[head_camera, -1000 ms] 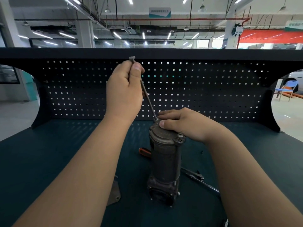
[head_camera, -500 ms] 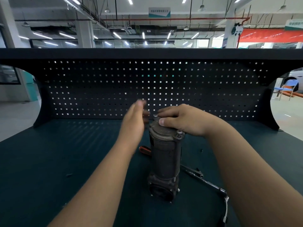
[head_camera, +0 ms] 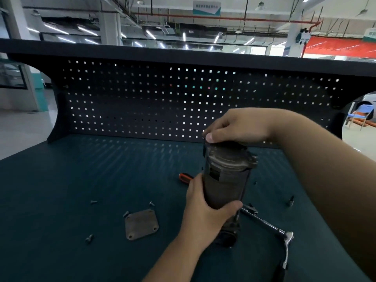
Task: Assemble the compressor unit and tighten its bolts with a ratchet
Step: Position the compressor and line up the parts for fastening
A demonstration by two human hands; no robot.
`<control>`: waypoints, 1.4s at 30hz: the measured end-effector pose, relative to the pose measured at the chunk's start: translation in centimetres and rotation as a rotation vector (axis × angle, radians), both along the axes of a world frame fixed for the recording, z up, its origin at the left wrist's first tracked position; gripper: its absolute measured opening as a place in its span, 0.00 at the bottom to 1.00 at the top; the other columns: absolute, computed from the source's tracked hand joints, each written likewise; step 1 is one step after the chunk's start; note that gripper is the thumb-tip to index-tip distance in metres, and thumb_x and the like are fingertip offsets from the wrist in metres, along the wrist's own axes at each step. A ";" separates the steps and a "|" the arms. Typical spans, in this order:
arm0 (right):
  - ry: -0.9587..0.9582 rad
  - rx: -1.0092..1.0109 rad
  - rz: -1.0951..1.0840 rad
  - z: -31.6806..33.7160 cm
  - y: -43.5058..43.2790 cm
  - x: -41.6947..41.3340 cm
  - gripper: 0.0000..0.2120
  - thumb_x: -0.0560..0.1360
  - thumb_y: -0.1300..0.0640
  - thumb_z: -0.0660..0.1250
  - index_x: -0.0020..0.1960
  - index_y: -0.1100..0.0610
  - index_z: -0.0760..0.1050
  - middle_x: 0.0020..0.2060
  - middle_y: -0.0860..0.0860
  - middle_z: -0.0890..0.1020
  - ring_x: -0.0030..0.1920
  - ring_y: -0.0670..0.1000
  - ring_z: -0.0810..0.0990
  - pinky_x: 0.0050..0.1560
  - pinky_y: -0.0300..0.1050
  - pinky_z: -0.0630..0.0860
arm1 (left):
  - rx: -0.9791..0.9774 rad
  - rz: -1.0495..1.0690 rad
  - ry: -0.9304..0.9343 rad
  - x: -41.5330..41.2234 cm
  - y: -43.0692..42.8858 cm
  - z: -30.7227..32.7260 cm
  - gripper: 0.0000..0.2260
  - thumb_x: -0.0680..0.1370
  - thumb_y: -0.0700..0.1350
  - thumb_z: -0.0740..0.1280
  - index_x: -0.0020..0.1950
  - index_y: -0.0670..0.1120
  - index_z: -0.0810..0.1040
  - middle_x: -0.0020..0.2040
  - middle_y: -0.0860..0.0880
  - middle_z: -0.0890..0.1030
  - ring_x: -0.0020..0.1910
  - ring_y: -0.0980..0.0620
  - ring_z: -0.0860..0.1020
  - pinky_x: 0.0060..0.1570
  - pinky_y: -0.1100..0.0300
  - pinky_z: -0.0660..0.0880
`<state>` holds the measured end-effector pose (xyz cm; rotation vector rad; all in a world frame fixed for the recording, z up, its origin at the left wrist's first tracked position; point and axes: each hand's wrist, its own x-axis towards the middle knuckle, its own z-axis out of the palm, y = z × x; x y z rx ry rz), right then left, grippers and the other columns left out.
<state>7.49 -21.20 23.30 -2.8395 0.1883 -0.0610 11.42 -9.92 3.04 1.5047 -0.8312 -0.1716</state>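
Two hands clamped the upright compressor (head_camera: 225,180): left hand (head_camera: 205,212) around its body, right hand (head_camera: 238,127) over its top; ratchet (head_camera: 270,226) lay at four o'clock.

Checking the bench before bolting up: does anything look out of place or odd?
A flat cover plate lies loose on the bench left of the upright compressor, with four small bolts scattered around it, none fitted. The ratchet lies untouched at right. Nothing looks spilled or damaged.

Industrial workshop, dark workbench (head_camera: 61,190) with pegboard (head_camera: 142,102), strip-lit exposed ceiling (head_camera: 173,23)
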 end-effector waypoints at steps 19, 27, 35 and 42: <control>-0.364 0.066 0.100 -3.4 0.9 -4.3 0.07 0.74 0.54 0.68 0.38 0.44 0.81 0.54 0.35 0.80 0.52 0.36 0.78 0.54 0.32 0.71 | 0.019 -0.069 -0.066 5.9 -0.6 3.2 0.09 0.79 0.57 0.59 0.46 0.65 0.78 0.43 0.67 0.82 0.44 0.70 0.78 0.39 0.75 0.70; -0.483 -0.094 -0.118 -3.5 0.8 -7.0 0.08 0.64 0.42 0.67 0.38 0.45 0.78 0.37 0.34 0.80 0.39 0.35 0.78 0.35 0.30 0.70 | 0.072 -0.080 -0.225 5.9 1.0 4.7 0.12 0.61 0.70 0.67 0.41 0.69 0.79 0.42 0.60 0.76 0.41 0.64 0.77 0.39 0.70 0.70; -0.595 0.014 -0.247 -4.6 0.8 -7.5 0.10 0.70 0.44 0.67 0.36 0.49 0.79 0.35 0.39 0.81 0.35 0.41 0.78 0.30 0.35 0.72 | 0.179 -0.101 -0.208 5.0 1.6 4.8 0.19 0.64 0.72 0.62 0.50 0.69 0.75 0.51 0.60 0.78 0.48 0.65 0.77 0.43 0.67 0.70; -0.737 -0.008 -0.247 -4.9 1.3 -7.4 0.09 0.73 0.49 0.66 0.35 0.48 0.76 0.32 0.33 0.79 0.32 0.35 0.76 0.29 0.26 0.67 | 0.326 -0.218 -0.312 4.8 2.7 5.1 0.46 0.53 0.65 0.79 0.68 0.66 0.63 0.56 0.73 0.75 0.54 0.73 0.74 0.53 0.68 0.73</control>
